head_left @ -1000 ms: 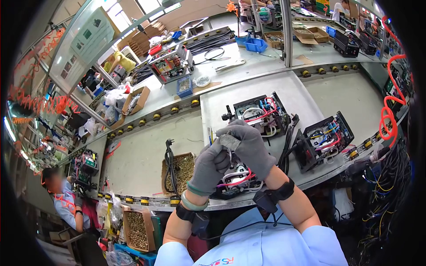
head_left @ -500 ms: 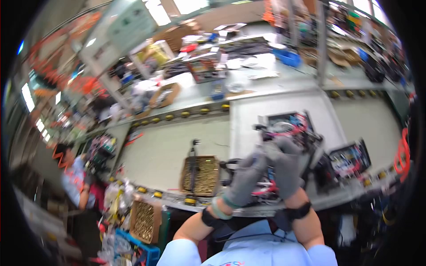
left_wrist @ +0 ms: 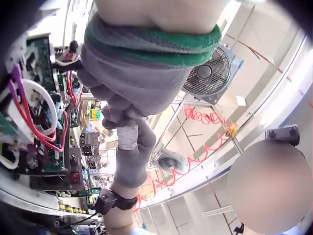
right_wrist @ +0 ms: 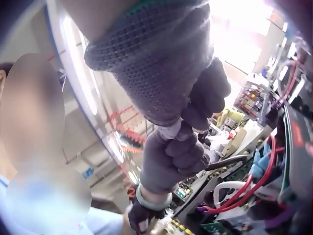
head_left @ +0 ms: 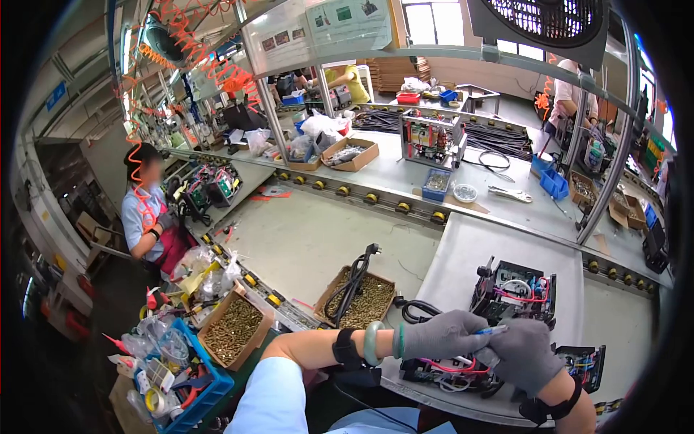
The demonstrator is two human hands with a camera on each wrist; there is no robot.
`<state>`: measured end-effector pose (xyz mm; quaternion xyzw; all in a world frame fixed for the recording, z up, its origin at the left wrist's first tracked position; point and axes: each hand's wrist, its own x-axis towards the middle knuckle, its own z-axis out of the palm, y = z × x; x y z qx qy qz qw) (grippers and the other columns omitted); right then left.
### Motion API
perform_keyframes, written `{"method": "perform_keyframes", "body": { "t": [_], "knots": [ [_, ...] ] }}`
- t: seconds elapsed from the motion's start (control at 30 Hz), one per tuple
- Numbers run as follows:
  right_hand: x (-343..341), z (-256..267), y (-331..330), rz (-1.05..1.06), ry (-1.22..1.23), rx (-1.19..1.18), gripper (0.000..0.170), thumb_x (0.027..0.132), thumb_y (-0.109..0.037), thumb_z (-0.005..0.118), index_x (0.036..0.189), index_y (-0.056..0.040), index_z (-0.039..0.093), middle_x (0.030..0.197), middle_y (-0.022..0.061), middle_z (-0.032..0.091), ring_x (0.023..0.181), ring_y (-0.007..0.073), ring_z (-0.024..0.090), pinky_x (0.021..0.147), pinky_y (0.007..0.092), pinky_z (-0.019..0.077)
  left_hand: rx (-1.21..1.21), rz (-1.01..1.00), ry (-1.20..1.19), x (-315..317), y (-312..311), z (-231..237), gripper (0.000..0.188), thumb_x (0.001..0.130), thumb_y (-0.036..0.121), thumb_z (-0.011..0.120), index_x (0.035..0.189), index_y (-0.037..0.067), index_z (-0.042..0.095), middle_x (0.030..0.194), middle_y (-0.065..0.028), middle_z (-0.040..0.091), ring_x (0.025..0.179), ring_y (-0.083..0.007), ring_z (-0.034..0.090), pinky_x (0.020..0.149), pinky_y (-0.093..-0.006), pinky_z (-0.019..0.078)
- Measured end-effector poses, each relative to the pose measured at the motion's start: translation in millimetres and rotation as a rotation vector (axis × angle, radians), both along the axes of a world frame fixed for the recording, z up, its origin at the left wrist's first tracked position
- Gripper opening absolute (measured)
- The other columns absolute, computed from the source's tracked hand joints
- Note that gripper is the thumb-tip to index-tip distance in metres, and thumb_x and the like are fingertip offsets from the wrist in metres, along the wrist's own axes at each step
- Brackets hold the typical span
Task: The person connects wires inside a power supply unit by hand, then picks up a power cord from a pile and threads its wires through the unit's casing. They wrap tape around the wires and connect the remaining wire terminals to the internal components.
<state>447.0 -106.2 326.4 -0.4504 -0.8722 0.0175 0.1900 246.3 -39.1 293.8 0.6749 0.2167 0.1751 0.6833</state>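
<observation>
Two grey-gloved hands meet over the near edge of the bench in the head view. My left hand (head_left: pixel 441 336) reaches in from the left, fingers curled. Close against it, my right hand (head_left: pixel 528 354) has curled fingers too. Between their fingertips they pinch a slim white-and-blue piece (head_left: pixel 491 330); its kind cannot be told, as the gloves cover most of it. A whitish wrap (left_wrist: pixel 128 137) shows on the right hand's thumb in the left wrist view. Just below the hands lies an opened electrical unit (head_left: pixel 455 372) with red and white wires; another opened unit (head_left: pixel 513 289) stands behind.
A third opened unit (head_left: pixel 584 365) sits right of my hands. Left of them, a black cord with a plug (head_left: pixel 350 289) lies over a cardboard box (head_left: pixel 329 291) of brass-coloured fasteners. A blue crate (head_left: pixel 210 383) of tools stands lower left. Another person (head_left: pixel 148 217) works at far left.
The head view has swung left, so the bench and units sit farther right. Both hands stay together; the left forearm now lies more sideways across the view.
</observation>
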Motion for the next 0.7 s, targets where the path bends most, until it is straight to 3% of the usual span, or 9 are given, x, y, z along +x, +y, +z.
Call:
{"method": "perform_keyframes", "body": {
  "t": [0.07, 0.13, 0.27, 0.33, 0.47, 0.6, 0.63, 0.67, 0.7],
  "knots": [
    [4.3, -4.5, 2.6, 0.100, 0.007, -0.224, 0.022, 0.083, -0.028, 0.073, 0.075, -0.0094, 0.065, 0.069, 0.0083, 0.062, 0.061, 0.0303, 0.064, 0.053, 0.0409, 0.0495, 0.302, -0.160, 0.001, -4.5, 6.9, -13.9, 0.029, 0.104, 0.025, 0.050, 0.098, -0.002, 0.060, 0.076, -0.0013, 0.057, 0.070, -0.0081, 0.050, 0.064, -0.0293, 0.0455],
    [8.0, -18.6, -2.2, 0.189, 0.111, -0.380, 0.016, 0.078, -0.021, 0.078, 0.088, -0.0112, 0.070, 0.078, 0.0093, 0.065, 0.068, 0.0306, 0.066, 0.060, 0.0373, 0.0530, 0.364, -0.269, -0.016, -11.3, 5.6, -10.9, 0.025, 0.103, 0.023, 0.052, 0.100, 0.000, 0.059, 0.070, -0.0087, 0.056, 0.063, -0.0156, 0.047, 0.062, -0.0335, 0.0444],
    [19.3, -29.6, -10.4, 0.298, 0.294, -0.709, 0.032, 0.077, -0.026, 0.082, 0.103, -0.0103, 0.071, 0.086, 0.0084, 0.068, 0.074, 0.0275, 0.070, 0.065, 0.0345, 0.0550, 0.360, -0.409, -0.068, -17.8, 2.5, -14.4, 0.024, 0.103, 0.023, 0.053, 0.101, 0.001, 0.060, 0.068, -0.0107, 0.055, 0.062, -0.0158, 0.045, 0.060, -0.0341, 0.0424],
    [11.9, -21.0, -25.1, 0.172, 0.519, -0.908, 0.016, 0.096, -0.015, 0.066, 0.103, -0.0026, 0.072, 0.087, 0.0052, 0.068, 0.079, 0.0122, 0.064, 0.070, 0.0266, 0.0507, 0.224, -0.449, -0.041, -13.4, -0.1, -22.9, 0.032, 0.103, 0.027, 0.052, 0.093, -0.002, 0.061, 0.068, -0.0095, 0.057, 0.063, -0.0153, 0.050, 0.062, -0.0353, 0.0432],
    [18.9, -21.8, -31.3, 0.158, 0.622, -0.928, 0.017, 0.095, -0.016, 0.066, 0.093, 0.0003, 0.068, 0.075, 0.0068, 0.062, 0.070, 0.0121, 0.058, 0.063, 0.0295, 0.0470, 0.166, -0.472, -0.161, -5.0, -0.1, -36.1, 0.032, 0.102, 0.027, 0.051, 0.092, -0.002, 0.061, 0.068, -0.0079, 0.057, 0.064, -0.0142, 0.050, 0.063, -0.0335, 0.0435],
    [26.0, -16.4, -23.6, 0.157, 0.527, -0.957, 0.017, 0.095, -0.019, 0.065, 0.092, -0.0021, 0.068, 0.075, 0.0093, 0.061, 0.068, 0.0159, 0.059, 0.064, 0.0320, 0.0479, 0.086, -0.500, -0.130, 0.3, 6.0, -35.9, 0.033, 0.102, 0.026, 0.049, 0.090, -0.003, 0.060, 0.071, -0.0048, 0.057, 0.066, -0.0122, 0.050, 0.064, -0.0322, 0.0440],
    [30.3, -16.4, -18.3, 0.215, 0.382, -0.800, 0.013, 0.090, -0.015, 0.066, 0.096, -0.0040, 0.069, 0.076, 0.0135, 0.063, 0.068, 0.0247, 0.064, 0.064, 0.0345, 0.0492, 0.082, -0.508, -0.129, 1.3, 10.4, -39.0, 0.033, 0.102, 0.026, 0.049, 0.090, -0.003, 0.060, 0.071, -0.0048, 0.057, 0.066, -0.0122, 0.050, 0.064, -0.0322, 0.0440],
    [32.6, -13.6, -15.3, 0.208, 0.387, -0.804, 0.013, 0.090, -0.015, 0.066, 0.096, -0.0040, 0.069, 0.076, 0.0135, 0.063, 0.068, 0.0247, 0.064, 0.064, 0.0345, 0.0492, -0.011, -0.531, -0.099, 2.0, 15.6, -44.8, 0.031, 0.103, 0.025, 0.050, 0.097, -0.003, 0.061, 0.072, -0.0048, 0.056, 0.069, -0.0113, 0.049, 0.065, -0.0315, 0.0432],
    [34.0, -9.7, -13.2, 0.134, 0.215, -0.575, 0.027, 0.083, -0.024, 0.075, 0.103, -0.0075, 0.069, 0.084, 0.0110, 0.066, 0.071, 0.0252, 0.067, 0.065, 0.0345, 0.0522, -0.110, -0.550, -0.067, 2.2, 17.5, -48.3, 0.030, 0.105, 0.024, 0.050, 0.103, -0.003, 0.062, 0.074, -0.0049, 0.055, 0.072, -0.0104, 0.048, 0.066, -0.0309, 0.0424]
  ]
}}
